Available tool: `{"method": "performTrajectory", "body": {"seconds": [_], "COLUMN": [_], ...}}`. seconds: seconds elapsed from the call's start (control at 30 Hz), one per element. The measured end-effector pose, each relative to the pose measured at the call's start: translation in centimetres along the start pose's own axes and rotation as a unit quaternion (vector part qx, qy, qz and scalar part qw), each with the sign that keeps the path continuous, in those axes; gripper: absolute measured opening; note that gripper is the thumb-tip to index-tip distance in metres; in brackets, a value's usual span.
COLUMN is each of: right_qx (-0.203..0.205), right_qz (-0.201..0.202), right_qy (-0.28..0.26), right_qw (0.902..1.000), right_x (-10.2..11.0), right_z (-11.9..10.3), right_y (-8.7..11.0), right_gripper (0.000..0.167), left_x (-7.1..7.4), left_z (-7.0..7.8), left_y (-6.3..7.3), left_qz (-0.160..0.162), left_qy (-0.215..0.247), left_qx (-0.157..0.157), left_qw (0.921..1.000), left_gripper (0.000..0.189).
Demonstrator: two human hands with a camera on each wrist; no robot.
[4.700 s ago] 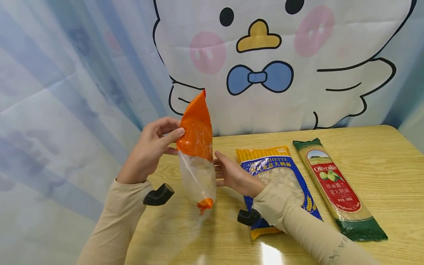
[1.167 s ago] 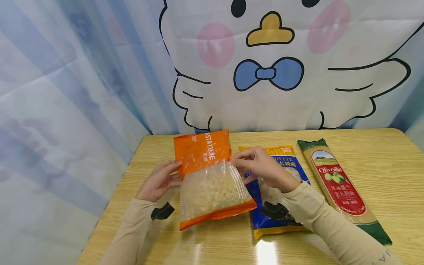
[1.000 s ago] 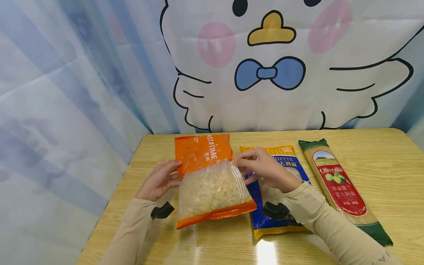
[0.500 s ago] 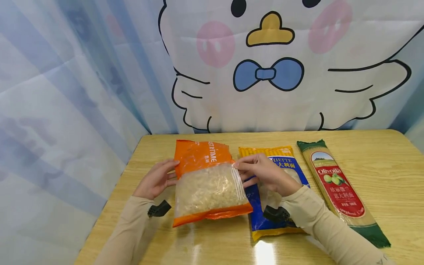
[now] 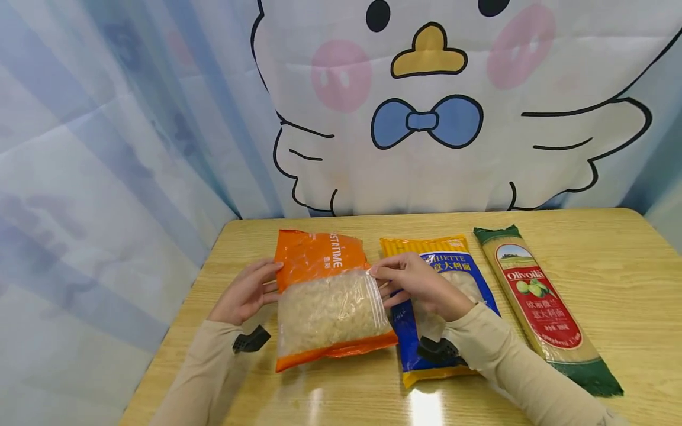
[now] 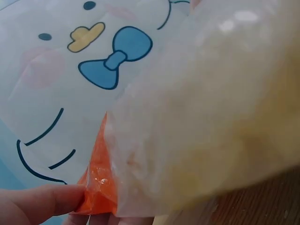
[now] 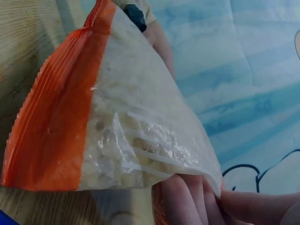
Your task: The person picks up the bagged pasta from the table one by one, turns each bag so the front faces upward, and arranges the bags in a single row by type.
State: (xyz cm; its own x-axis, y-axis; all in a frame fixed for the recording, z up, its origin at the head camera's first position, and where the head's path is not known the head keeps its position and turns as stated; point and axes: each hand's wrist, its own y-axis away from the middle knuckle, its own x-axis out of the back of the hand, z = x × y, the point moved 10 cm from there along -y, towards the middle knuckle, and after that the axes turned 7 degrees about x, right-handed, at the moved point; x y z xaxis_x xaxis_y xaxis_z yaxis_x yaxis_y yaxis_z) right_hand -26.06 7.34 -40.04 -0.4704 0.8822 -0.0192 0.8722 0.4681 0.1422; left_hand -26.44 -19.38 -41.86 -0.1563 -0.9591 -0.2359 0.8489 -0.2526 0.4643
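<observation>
A pasta bag (image 5: pixel 333 307), orange at top and bottom with a clear middle full of small pale pieces, leans back at a slant over the table's left half. My left hand (image 5: pixel 246 291) pinches its left edge just below the orange top. On the opposite edge, my right hand (image 5: pixel 418 284) holds the film between thumb and fingers. In the left wrist view the thumb (image 6: pixel 44 204) lies on an orange fold of the bag. The right wrist view has the thumb (image 7: pixel 258 206) at the bag's edge and fingers curled behind it.
Partly under my right forearm lies a blue and yellow pasta bag (image 5: pixel 460 278) on the wooden table (image 5: pixel 629 266). Farther right is a long spaghetti pack (image 5: pixel 543 305) with green ends and a red label. A printed curtain (image 5: pixel 426 177) hangs behind the table.
The orange-topped pasta bag has turned from edge-on to facing me and come down lower, tilting back. My right hand, earlier with fingers extended beside it, now grips its right edge.
</observation>
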Motion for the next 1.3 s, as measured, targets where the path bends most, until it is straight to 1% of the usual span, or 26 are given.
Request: {"method": "performTrajectory", "body": {"seconds": [0.17, 0.33, 0.43, 0.5, 0.7, 0.9, 1.03, 1.17, 1.3], "right_qx": [-0.003, 0.006, 0.004, 0.004, 0.006, 0.000, -0.005, -0.007, -0.010], "right_qz": [0.002, -0.012, -0.015, -0.016, -0.031, -0.039, -0.046, -0.051, -0.066], "right_qy": [0.016, 0.019, 0.020, 0.020, 0.016, 0.018, 0.021, 0.022, 0.027], "right_qw": [0.9999, 0.9997, 0.9997, 0.9997, 0.9994, 0.9991, 0.9987, 0.9984, 0.9974], "right_x": [-0.6, -1.4, -1.6, -1.8, -2.4, -2.8, -3.1, -3.3, -3.6], "right_z": [0.3, 0.4, 0.6, 0.7, 1.0, 1.7, 2.0, 2.1, 2.1], "right_y": [0.0, -0.1, -0.1, -0.1, -0.3, -0.3, -0.4, -0.5, -0.5], "right_gripper": [0.030, 0.027, 0.025, 0.025, 0.024, 0.024, 0.025, 0.026, 0.024], "left_x": [0.3, 1.1, 1.3, 1.4, 1.3, 1.7, 1.9, 2.3, 2.9], "left_z": [-0.4, -0.9, -1.1, -1.1, -1.4, -2.1, -2.6, -3.2, -3.8], "left_y": [-0.2, -0.1, -0.1, -0.1, -0.1, -0.3, -0.6, -0.8, -1.1], "left_qz": [0.000, 0.020, 0.025, 0.025, 0.010, 0.003, 0.006, 0.009, 0.017], "left_qy": [-0.016, -0.026, -0.031, -0.031, -0.039, -0.037, -0.034, -0.026, -0.024], "left_qx": [0.002, 0.012, 0.016, 0.017, 0.011, 0.014, 0.022, 0.033, 0.044], "left_qw": [0.9999, 0.9994, 0.9991, 0.9991, 0.9991, 0.9992, 0.9992, 0.9991, 0.9986], "left_gripper": [0.041, 0.050, 0.052, 0.052, 0.051, 0.043, 0.040, 0.043, 0.044]}}
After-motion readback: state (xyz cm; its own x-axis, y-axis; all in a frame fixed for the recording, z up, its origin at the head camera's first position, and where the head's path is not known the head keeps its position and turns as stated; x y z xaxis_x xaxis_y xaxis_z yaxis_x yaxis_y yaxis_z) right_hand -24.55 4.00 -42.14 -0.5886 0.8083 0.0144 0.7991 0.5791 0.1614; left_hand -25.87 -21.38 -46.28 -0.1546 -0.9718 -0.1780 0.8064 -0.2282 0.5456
